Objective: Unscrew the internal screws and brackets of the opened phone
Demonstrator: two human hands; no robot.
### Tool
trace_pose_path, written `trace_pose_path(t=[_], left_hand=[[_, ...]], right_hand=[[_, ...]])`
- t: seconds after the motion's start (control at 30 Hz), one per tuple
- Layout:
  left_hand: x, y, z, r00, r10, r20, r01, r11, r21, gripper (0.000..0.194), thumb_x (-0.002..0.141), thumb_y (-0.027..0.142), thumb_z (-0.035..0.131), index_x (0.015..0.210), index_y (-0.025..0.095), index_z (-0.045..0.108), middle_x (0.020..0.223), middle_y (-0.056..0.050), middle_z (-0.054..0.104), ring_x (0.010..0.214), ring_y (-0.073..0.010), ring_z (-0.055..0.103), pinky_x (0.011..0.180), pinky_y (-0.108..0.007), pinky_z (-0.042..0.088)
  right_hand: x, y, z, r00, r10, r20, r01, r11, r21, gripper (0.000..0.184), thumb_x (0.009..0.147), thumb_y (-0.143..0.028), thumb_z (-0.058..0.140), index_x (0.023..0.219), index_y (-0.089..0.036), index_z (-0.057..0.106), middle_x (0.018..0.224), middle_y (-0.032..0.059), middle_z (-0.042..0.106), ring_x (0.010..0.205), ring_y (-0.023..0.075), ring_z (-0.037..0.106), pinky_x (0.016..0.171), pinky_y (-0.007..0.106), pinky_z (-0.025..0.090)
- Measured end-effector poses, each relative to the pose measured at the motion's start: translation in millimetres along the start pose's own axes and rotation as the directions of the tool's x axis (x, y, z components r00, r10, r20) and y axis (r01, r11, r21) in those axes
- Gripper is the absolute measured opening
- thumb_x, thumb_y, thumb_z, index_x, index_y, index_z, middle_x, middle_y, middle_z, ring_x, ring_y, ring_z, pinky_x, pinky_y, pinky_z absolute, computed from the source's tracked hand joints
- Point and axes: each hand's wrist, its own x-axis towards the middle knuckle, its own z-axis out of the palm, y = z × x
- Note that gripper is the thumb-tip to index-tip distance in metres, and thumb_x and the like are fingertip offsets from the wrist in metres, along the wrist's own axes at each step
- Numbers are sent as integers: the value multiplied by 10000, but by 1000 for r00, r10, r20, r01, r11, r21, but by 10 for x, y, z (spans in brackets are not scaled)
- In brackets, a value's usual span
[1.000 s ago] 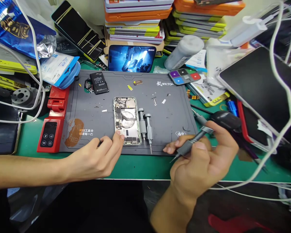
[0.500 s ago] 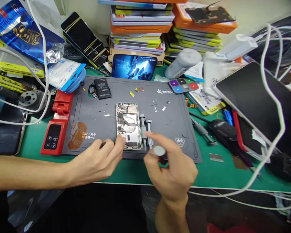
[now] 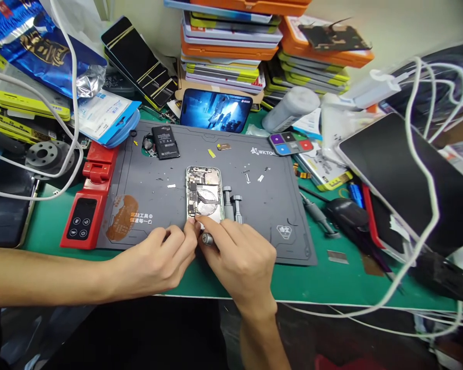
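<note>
An opened phone (image 3: 208, 192) lies upright-on on the grey mat, its board and a round coil showing inside. My left hand (image 3: 158, 257) is closed, thumb and fingertips pinched at the phone's lower left edge; whatever they pinch is hidden. My right hand (image 3: 241, 257) is wrapped round a small grey screwdriver (image 3: 207, 238), whose cap end shows by the thumb while its tip is hidden. Its fingertips meet the left ones over the phone's lower part. Two more grey screwdrivers (image 3: 236, 208) lie just right of the phone.
On the mat (image 3: 170, 200) are a black battery (image 3: 165, 142) and several tiny metal parts. A red device (image 3: 85, 216) stands at left. Behind, a lit phone (image 3: 216, 110) leans before stacked boxes (image 3: 227, 49). A white cable (image 3: 428, 180) loops across the right side.
My right hand has moved left with the screwdriver, from beside the phone to its lower end. The left hand stays at about the same spot. The view has shifted slightly.
</note>
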Motion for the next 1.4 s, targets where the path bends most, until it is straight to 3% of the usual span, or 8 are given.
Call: trace_pose_path(t=[1.4], left_hand=[[-4, -3, 24, 1000, 2, -17, -2, 1000, 16, 378, 1044, 279, 537, 1285, 26, 680, 1223, -208, 701, 862, -199, 625, 649, -303, 424]], right_hand=[[-6, -17, 17, 1000, -10, 27, 10, 1000, 12, 172, 949, -97, 629, 1034, -142, 772, 637, -17, 593, 611, 155, 440, 618, 320, 323]])
